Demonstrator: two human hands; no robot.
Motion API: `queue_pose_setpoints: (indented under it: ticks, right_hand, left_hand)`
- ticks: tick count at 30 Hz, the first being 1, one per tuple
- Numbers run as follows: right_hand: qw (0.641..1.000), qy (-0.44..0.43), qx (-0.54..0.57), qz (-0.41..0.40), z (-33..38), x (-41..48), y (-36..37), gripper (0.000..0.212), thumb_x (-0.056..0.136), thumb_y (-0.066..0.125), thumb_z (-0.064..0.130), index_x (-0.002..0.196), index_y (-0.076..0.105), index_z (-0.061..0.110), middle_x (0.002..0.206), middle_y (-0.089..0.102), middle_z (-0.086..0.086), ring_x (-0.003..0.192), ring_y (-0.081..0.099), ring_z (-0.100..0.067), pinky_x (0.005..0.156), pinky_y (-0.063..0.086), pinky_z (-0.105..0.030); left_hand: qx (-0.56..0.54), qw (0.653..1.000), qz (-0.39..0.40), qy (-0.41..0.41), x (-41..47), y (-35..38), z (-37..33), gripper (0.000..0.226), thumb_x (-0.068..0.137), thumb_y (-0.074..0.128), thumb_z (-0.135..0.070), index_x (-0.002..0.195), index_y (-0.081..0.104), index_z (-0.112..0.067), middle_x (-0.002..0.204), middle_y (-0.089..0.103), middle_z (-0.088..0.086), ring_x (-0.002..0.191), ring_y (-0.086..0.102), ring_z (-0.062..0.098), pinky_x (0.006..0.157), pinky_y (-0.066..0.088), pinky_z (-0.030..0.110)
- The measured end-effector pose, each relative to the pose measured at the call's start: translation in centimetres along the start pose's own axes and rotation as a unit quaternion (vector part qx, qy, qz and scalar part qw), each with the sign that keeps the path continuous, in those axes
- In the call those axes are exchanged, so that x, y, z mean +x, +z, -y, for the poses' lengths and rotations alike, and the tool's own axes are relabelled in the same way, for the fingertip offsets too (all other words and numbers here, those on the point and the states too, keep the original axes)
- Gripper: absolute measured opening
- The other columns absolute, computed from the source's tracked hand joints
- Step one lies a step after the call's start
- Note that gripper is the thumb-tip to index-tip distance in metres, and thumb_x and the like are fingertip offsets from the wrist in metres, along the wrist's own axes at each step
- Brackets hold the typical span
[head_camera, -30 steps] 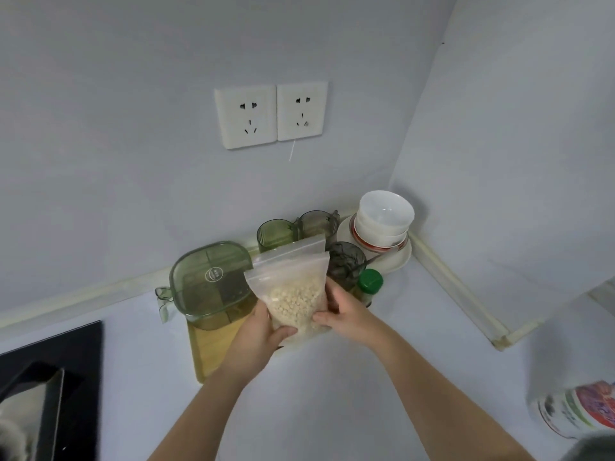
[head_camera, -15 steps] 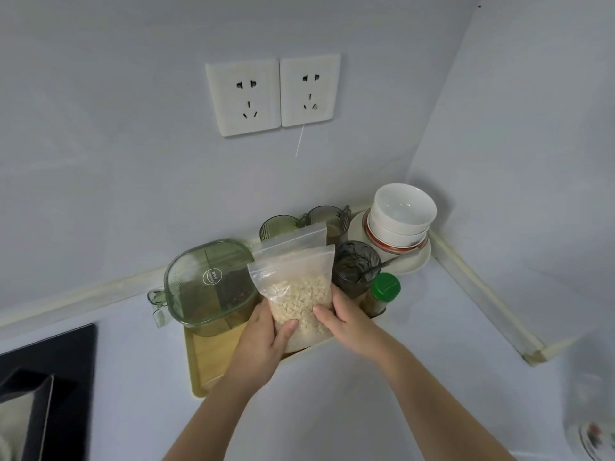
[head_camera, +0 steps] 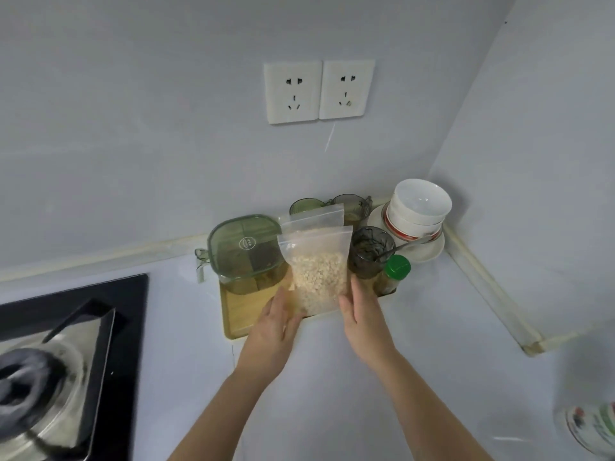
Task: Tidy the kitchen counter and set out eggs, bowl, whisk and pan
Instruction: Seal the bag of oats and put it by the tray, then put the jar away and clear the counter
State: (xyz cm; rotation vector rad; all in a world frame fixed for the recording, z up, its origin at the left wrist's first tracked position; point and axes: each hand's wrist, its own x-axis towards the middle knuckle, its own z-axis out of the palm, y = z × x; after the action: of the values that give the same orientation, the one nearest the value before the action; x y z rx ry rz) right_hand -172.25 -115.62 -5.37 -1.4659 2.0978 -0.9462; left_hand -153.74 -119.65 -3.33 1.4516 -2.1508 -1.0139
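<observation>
A clear zip bag of pale flakes (head_camera: 316, 274) stands upright on the wooden tray (head_camera: 238, 316) against the back wall. My left hand (head_camera: 278, 324) lies with straight fingers at the bag's lower left corner. My right hand (head_camera: 361, 311) flanks its lower right edge, fingers also straight; neither hand curls round the bag. Stacked white bowls (head_camera: 420, 207) sit on a white plate (head_camera: 429, 251) in the corner.
On the tray are a green-lidded container (head_camera: 244, 247), a dark glass with a spoon (head_camera: 369, 252) and a green-capped bottle (head_camera: 395, 271); two green cups (head_camera: 306, 206) stand behind. A black stove (head_camera: 109, 327) lies left. A printed can (head_camera: 592, 427) is at lower right.
Both hands held the bag above the tray; it now stands on the tray, and the fingers have opened and slid back from its sides.
</observation>
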Motion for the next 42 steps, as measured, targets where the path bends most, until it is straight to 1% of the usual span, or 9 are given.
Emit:
queue_pose_setpoints:
  ticks: [2,5,7,11,17,24,31,37,42]
  right_hand:
    - [0.999,0.03,0.043,-0.014,1.9,-1.9,-0.2,0.048,0.099,0.039,0.036,0.144,0.034,0.022,0.144,0.046,0.002,0.132,0.043,-0.02,0.11,0.035,-0.035]
    - [0.994,0.021,0.109,0.021,6.5,-6.3,-0.4,0.044,0.099,0.046,0.024,0.142,0.041,0.015,0.145,0.045,0.002,0.134,0.04,-0.014,0.11,0.03,-0.024]
    - [0.987,0.006,0.145,0.064,9.6,-8.9,-0.5,0.036,0.099,0.047,0.021,0.135,0.049,0.019,0.136,0.053,0.006,0.125,0.048,-0.007,0.106,0.037,-0.024]
    - [0.968,-0.041,0.196,0.151,16.2,-14.5,0.2,0.023,0.099,0.047,0.022,0.118,0.061,0.025,0.115,0.064,0.017,0.106,0.057,0.007,0.087,0.041,-0.007]
    - [0.941,-0.11,0.228,0.226,26.4,-22.7,3.2,0.02,0.099,0.047,0.014,0.105,0.063,0.023,0.095,0.07,0.008,0.087,0.066,-0.004,0.082,0.049,-0.016]
    - [0.91,-0.156,0.236,0.304,38.9,-35.7,11.8,0.022,0.098,0.046,0.014,0.11,0.065,0.02,0.095,0.071,0.006,0.086,0.066,-0.003,0.081,0.048,-0.014]
    - [0.872,-0.19,0.228,0.39,51.2,-46.6,21.8,0.022,0.098,0.047,0.015,0.108,0.065,0.021,0.095,0.07,0.006,0.087,0.066,-0.003,0.083,0.051,-0.021]
    - [0.852,-0.218,0.214,0.425,58.2,-50.3,29.0,0.02,0.097,0.049,0.014,0.106,0.065,0.022,0.092,0.07,0.006,0.085,0.066,-0.003,0.084,0.053,-0.022]
    - [0.84,-0.23,0.202,0.447,63.2,-51.5,37.1,0.018,0.097,0.05,0.017,0.104,0.064,0.025,0.092,0.07,0.009,0.085,0.065,-0.001,0.078,0.049,-0.016]
  left_hand:
    - [0.004,1.0,-0.016,0.009,-3.1,-1.6,0.1,0.053,0.099,0.044,-0.034,0.147,0.029,-0.019,0.148,0.039,-0.003,0.132,0.042,0.014,0.104,0.034,0.023]
    - [-0.013,0.997,-0.07,0.011,-8.9,-4.9,0.1,0.037,0.097,0.05,-0.028,0.134,0.047,-0.024,0.133,0.052,-0.009,0.116,0.05,0.0,0.093,0.032,0.006]
    - [-0.033,0.994,-0.103,0.011,-12.1,-6.8,-0.2,0.029,0.096,0.053,-0.023,0.125,0.055,-0.025,0.12,0.058,-0.014,0.104,0.05,-0.014,0.086,0.031,-0.002]
    - [-0.106,0.977,-0.183,-0.021,-20.2,-11.5,-0.3,0.02,0.095,0.055,-0.018,0.111,0.064,-0.025,0.105,0.066,-0.02,0.102,0.058,-0.008,0.086,0.043,0.008]
    - [-0.182,0.943,-0.268,-0.076,-32.7,-17.9,2.2,0.018,0.094,0.057,-0.014,0.1,0.068,-0.027,0.09,0.071,-0.014,0.092,0.066,0.001,0.082,0.051,0.019]
    - [-0.134,0.923,-0.346,-0.103,-49.1,-28.6,10.4,0.019,0.093,0.058,-0.016,0.093,0.067,-0.032,0.086,0.07,-0.019,0.087,0.065,0.0,0.074,0.049,0.015]
    - [-0.146,0.86,-0.458,-0.173,-63.7,-38.4,19.3,0.02,0.092,0.059,-0.017,0.089,0.065,-0.035,0.087,0.071,-0.013,0.087,0.065,0.002,0.081,0.051,0.024]
    - [-0.14,0.836,-0.495,-0.19,-68.7,-43.4,25.3,0.019,0.092,0.059,-0.018,0.091,0.066,-0.035,0.086,0.071,-0.016,0.087,0.065,-0.001,0.075,0.047,0.014]
    - [-0.142,0.822,-0.508,-0.215,-70.8,-47.6,32.3,0.018,0.093,0.056,-0.017,0.092,0.067,-0.031,0.086,0.07,-0.019,0.086,0.064,0.0,0.073,0.049,0.017]
